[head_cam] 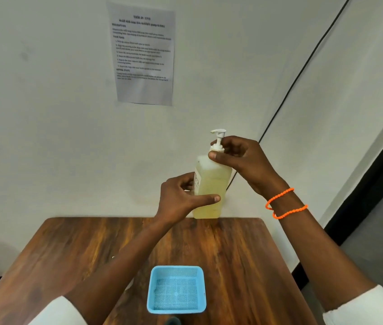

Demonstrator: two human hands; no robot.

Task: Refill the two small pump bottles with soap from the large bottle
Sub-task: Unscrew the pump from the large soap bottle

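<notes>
A large clear bottle [211, 181] of yellowish soap, with a white pump head [218, 137], is lifted upright over the far edge of the wooden table [244, 254]. My left hand [181, 195] grips its lower body, thumb across the front. At the top, the fingers of my right hand [239, 158] wrap the white collar at the bottle's neck. No small pump bottles are in view.
A light blue mesh basket [176, 289] with nothing in it sits near the table's front edge. A printed sheet [143, 57] hangs on the wall behind. A black cable [303, 66] runs down the wall at the right. Two orange bands circle my right wrist.
</notes>
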